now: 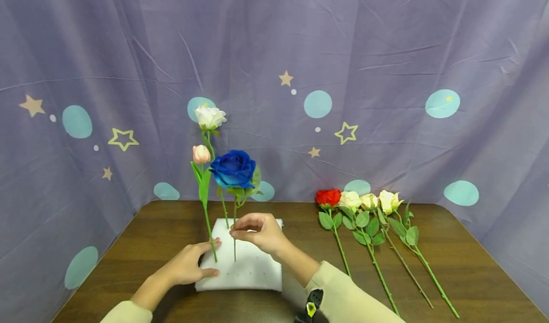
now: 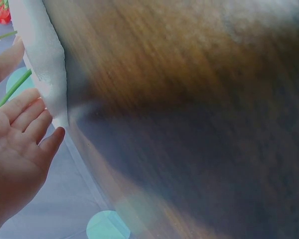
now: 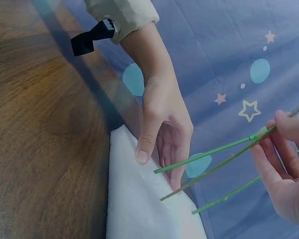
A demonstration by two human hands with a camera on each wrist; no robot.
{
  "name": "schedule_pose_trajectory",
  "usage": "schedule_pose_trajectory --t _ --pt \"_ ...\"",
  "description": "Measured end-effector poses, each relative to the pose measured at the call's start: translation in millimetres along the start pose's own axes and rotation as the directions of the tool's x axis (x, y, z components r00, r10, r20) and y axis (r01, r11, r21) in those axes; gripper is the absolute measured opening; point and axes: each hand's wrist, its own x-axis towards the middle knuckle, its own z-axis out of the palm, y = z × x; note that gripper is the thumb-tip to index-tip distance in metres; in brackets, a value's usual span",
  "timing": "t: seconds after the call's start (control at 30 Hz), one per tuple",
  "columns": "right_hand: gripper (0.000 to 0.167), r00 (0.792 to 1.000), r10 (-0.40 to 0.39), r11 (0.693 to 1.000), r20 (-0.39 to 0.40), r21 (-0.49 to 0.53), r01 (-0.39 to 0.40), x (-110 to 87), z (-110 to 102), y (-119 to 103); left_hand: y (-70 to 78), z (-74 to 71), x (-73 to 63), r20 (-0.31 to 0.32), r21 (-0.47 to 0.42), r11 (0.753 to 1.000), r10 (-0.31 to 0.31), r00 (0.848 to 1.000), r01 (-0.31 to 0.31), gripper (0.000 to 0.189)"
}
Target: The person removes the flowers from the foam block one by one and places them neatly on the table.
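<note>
With my right hand (image 1: 259, 235) I am pinching the thin stem of the blue rose (image 1: 233, 169) between thumb and fingers, part way down, and the bloom is standing upright above my grip. The stem's lower end is meeting the top of the white foam block (image 1: 257, 261); I cannot tell how deep it is going. My left hand (image 1: 188, 264) is lying spread at the block's left side, thumb and fingers parted and resting on the foam, gripping nothing.

Between that thumb and those fingers the pink tulip (image 1: 201, 154) is rising from the block, leaning a little to the left. Behind the blue rose, the white rose (image 1: 210, 117) is standing tallest, its stem reaching down to the far part of the foam. A few small marks are showing along the block's near part.

Well apart to the right, a red rose (image 1: 328, 197) and three cream roses (image 1: 389, 202) are lying in a row on the brown tabletop (image 1: 141, 251), blooms toward the purple curtain (image 1: 257, 51), stems pointing back toward me.
</note>
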Motion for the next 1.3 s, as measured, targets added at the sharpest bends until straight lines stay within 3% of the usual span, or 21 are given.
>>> schedule_pose_trajectory --t 0.33,0.8,1.3 --pt "0.023 1.000 -0.019 0.999 0.001 0.035 0.019 1.0 -1 -1 -4.3 2.7 0.8 -0.013 0.019 1.000 0.021 1.000 -0.021 0.071" --pt "0.026 0.999 -0.001 1.000 -0.041 0.016 0.002 6.8 -3 -9 -3.4 -0.1 1.6 0.011 -0.025 1.000 0.012 1.000 -0.011 0.071" --pt "0.029 0.991 -0.132 0.976 -0.024 0.172 0.135 -5.6 -30 -6 -3.1 1.7 -0.3 0.003 -0.005 1.000 0.016 1.000 -0.016 0.072"
